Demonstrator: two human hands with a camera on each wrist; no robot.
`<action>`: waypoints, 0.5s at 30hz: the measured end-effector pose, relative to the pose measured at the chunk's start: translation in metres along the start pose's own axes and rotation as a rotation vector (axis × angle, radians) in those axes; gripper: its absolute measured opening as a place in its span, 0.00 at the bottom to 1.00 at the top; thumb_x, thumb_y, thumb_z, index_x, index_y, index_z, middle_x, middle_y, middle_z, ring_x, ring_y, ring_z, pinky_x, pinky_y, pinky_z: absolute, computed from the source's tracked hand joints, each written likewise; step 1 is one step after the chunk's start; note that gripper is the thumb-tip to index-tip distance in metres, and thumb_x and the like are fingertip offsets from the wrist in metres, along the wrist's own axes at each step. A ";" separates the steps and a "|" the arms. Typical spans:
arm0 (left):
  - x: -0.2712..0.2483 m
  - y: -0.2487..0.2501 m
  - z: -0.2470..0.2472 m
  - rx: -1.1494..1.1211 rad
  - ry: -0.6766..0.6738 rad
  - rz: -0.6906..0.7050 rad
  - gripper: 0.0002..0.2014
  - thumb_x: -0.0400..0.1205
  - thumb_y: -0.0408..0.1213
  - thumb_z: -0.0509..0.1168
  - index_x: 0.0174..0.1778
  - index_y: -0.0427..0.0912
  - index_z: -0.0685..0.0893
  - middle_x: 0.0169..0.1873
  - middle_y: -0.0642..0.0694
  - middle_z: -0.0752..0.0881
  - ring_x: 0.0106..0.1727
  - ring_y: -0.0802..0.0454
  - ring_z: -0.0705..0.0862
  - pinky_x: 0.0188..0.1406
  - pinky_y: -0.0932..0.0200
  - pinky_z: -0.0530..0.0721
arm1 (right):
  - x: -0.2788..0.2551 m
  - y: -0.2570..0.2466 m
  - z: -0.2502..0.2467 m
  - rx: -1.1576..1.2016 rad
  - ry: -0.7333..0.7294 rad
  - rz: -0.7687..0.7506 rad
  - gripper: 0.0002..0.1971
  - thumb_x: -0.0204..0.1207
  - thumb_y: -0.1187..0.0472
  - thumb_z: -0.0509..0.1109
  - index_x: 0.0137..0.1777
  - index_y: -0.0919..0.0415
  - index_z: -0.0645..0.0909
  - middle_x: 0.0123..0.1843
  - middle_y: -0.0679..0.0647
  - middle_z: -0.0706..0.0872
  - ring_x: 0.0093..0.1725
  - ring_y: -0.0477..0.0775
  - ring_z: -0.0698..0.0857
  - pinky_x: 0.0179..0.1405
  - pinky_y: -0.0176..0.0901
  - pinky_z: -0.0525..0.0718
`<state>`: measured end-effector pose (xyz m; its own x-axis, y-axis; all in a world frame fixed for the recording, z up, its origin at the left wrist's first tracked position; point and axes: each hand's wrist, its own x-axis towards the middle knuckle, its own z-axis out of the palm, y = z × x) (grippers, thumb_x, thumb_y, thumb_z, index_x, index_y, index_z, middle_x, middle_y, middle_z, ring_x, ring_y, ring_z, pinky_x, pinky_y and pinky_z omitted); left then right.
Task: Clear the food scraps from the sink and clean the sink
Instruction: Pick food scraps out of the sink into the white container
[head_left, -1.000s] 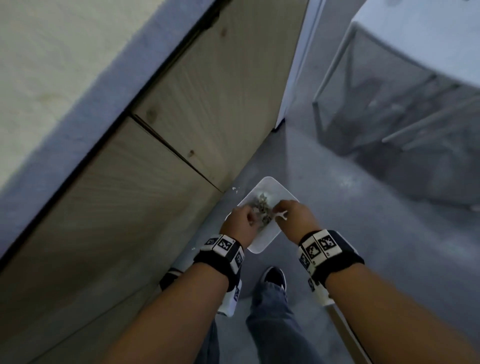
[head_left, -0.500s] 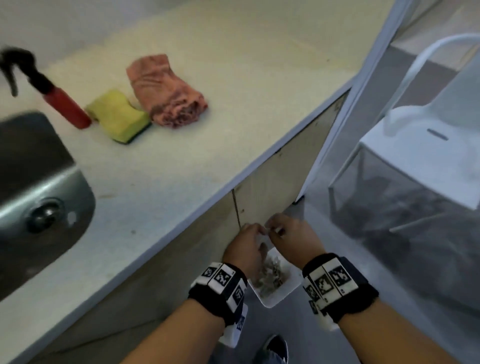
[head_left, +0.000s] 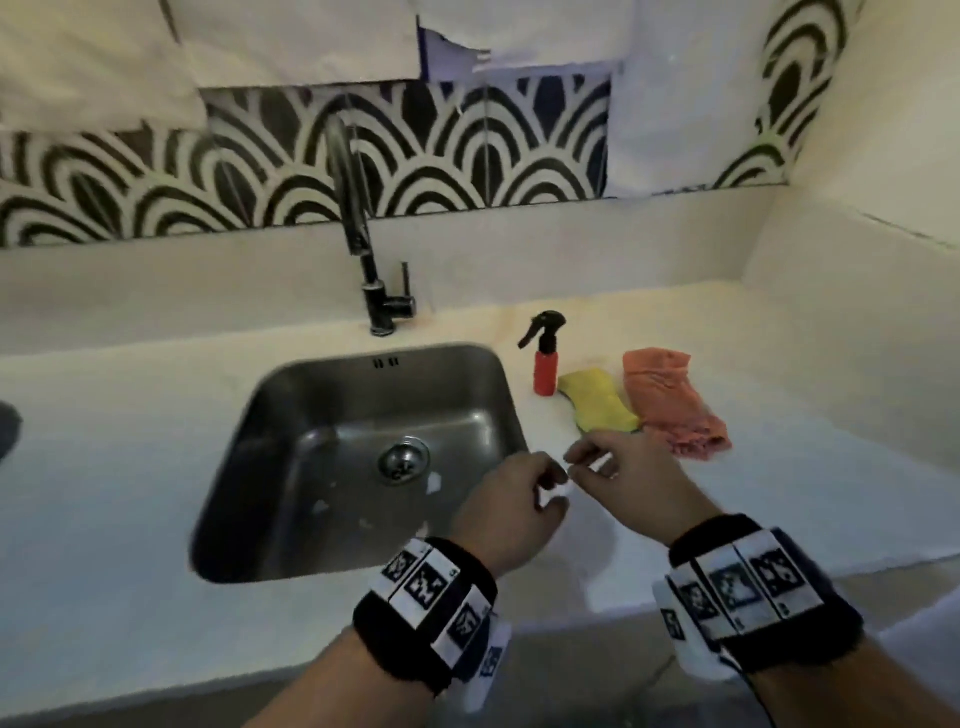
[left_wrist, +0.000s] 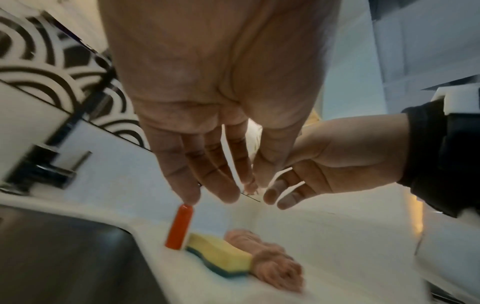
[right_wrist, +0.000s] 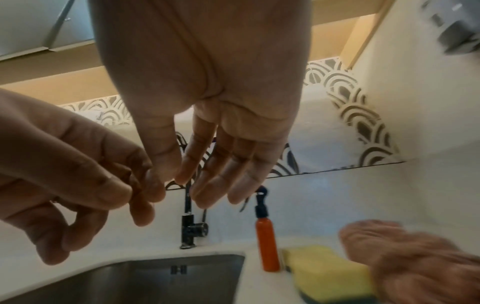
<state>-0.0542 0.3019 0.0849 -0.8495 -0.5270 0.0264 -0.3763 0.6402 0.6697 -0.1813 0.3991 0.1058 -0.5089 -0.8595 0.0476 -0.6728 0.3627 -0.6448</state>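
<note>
**Q:** Sink first: where is it, and what are the hands doing?

**A:** It is a steel basin set into the pale countertop. Nearest the camera, both hands hover over the basin's front right corner, fingertips almost meeting. The left hand has loosely curled fingers and the right hand has relaxed, straight ones. Neither holds anything I can make out.

**Q:** Any scraps left?

**A:** A few pale bits lie on the basin floor near the drain strainer.

**Q:** What lies beyond?

**A:** Just past the right rim stand a red spray bottle, a yellow sponge and a folded pink cloth, side by side. A dark tap rises at the back edge, before patterned tiles.

**Q:** Which step is this?

**A:** Probably the last of the scrap clearing. Next would be pinching up those bits, then reaching right for sponge or spray.
</note>
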 end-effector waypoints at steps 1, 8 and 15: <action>0.003 -0.011 -0.017 0.013 0.036 -0.028 0.02 0.76 0.43 0.65 0.42 0.54 0.78 0.41 0.53 0.82 0.43 0.51 0.84 0.33 0.61 0.74 | 0.017 -0.015 0.008 -0.007 -0.017 -0.030 0.05 0.77 0.61 0.70 0.50 0.57 0.84 0.48 0.48 0.86 0.42 0.50 0.84 0.45 0.38 0.79; 0.015 -0.113 -0.118 0.086 0.193 -0.203 0.10 0.77 0.41 0.65 0.54 0.52 0.82 0.54 0.51 0.80 0.54 0.51 0.82 0.56 0.54 0.80 | 0.122 -0.095 0.089 -0.056 -0.125 -0.057 0.05 0.73 0.61 0.70 0.44 0.50 0.83 0.49 0.49 0.88 0.46 0.48 0.82 0.48 0.37 0.77; 0.045 -0.220 -0.190 0.160 0.252 -0.386 0.13 0.76 0.41 0.65 0.58 0.52 0.81 0.59 0.50 0.79 0.61 0.49 0.80 0.63 0.51 0.79 | 0.202 -0.111 0.180 -0.105 -0.255 0.074 0.06 0.74 0.60 0.67 0.47 0.51 0.84 0.55 0.51 0.85 0.56 0.53 0.83 0.53 0.40 0.78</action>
<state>0.0602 0.0310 0.0792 -0.5279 -0.8493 -0.0096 -0.7152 0.4384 0.5444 -0.1131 0.1201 0.0501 -0.4158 -0.8874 -0.1989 -0.6974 0.4515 -0.5566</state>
